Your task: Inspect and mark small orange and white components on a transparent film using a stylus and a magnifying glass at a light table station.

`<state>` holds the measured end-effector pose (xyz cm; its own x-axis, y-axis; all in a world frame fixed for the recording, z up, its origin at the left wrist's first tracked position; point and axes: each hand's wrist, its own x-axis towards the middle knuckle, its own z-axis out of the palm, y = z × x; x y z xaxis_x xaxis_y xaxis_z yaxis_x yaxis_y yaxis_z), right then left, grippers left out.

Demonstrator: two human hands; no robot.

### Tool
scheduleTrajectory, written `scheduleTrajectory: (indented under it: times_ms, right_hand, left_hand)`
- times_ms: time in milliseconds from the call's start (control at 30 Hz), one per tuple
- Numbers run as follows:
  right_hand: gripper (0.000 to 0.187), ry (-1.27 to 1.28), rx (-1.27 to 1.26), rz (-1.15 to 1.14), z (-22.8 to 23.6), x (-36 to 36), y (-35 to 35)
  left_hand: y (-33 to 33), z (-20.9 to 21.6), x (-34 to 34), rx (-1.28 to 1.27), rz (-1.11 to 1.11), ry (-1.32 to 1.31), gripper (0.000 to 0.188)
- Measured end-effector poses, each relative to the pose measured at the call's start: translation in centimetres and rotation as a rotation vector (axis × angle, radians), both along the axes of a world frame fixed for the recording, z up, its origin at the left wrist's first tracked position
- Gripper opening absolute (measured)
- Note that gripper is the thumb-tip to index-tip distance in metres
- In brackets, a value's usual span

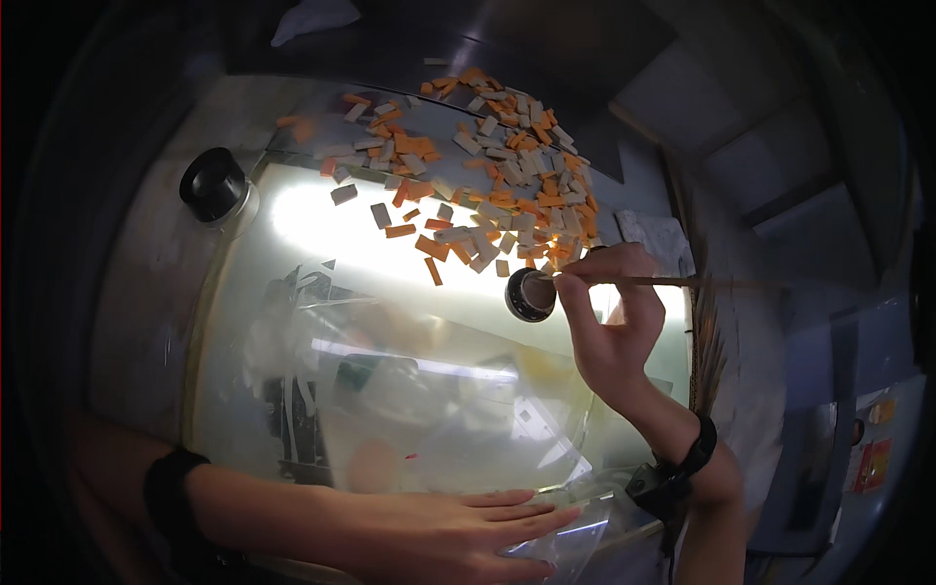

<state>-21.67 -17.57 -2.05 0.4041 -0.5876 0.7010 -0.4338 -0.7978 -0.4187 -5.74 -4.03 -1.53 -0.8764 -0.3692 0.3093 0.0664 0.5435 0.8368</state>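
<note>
My right hand (616, 317) pinches a thin brown stick (673, 282), perhaps a brush handle, between thumb and fingers. Its tip reaches a small round black pot (531, 294) holding something brownish; the tip itself is too small to make out. The pot stands on a brightly lit glass panel (292, 210). Near the front edge, my left hand (458, 531) lies flat with fingers stretched out. Beneath its fingertips is a clear plastic sheet (575, 541), crumpled toward the right. A larger transparent sheet (419, 409) with glare and dark patches covers the middle of the panel.
Many small orange and white rectangular pieces (526, 156) are scattered over the far side, some beside the pot. A black-capped round container (216, 187) stands at the far left. A whitish folded cloth-like thing (655, 239) and dark bristles (712, 356) are at the right.
</note>
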Motion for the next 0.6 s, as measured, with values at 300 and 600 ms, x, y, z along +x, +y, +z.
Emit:
scheduleTrajectory:
  times_ms: [300, 600]
  right_hand:
    - [0.009, 0.083, -0.035, -0.028, 0.02, -0.22, -0.15]
    - [0.008, -0.003, 0.059, -0.048, -0.23, 0.08, -0.03]
  left_hand:
    - [-0.33, -0.49, -0.22, -0.019, -0.042, 0.039, 0.046]
    - [-0.02, 0.01, 0.15, 0.010, -0.004, -0.017, 0.045]
